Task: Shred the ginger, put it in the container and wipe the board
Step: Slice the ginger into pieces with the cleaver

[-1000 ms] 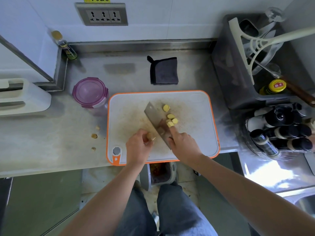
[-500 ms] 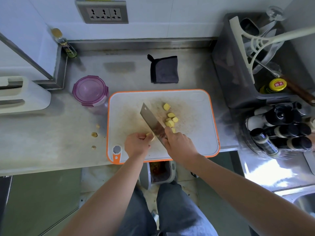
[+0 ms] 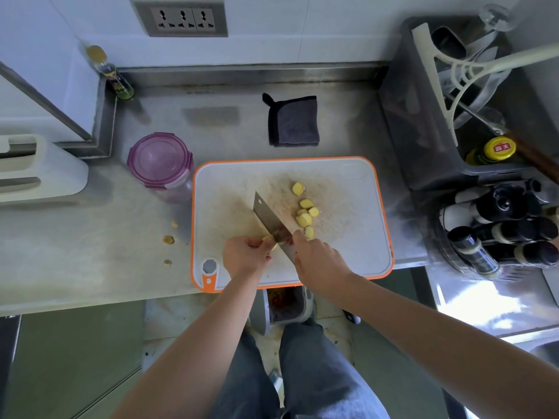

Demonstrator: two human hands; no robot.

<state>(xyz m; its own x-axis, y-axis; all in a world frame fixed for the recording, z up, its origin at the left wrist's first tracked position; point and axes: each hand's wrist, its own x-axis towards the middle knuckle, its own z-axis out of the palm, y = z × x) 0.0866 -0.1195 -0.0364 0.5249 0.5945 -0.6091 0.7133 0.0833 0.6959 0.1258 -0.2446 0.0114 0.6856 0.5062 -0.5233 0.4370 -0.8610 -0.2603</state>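
Centre left, a round purple-lidded container (image 3: 160, 160) stands on the dull steel counter (image 3: 75, 252), just beside the white, orange-rimmed board (image 3: 357, 237). At lower middle, the left hand (image 3: 246, 255) pinches a ginger stub (image 3: 267, 238) in curled fingers, right by the flat cleaver (image 3: 270, 220). The right hand (image 3: 320, 258) grips the cleaver. Pale yellow ginger rounds (image 3: 305, 213) lie right of the blade.

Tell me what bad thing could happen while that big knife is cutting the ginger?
The left hand pinches a small ginger piece right against the cleaver blade, so a slip could nick the fingers. The slices lie loose on the cutting board, and bits already sit on the counter, so more might scatter.
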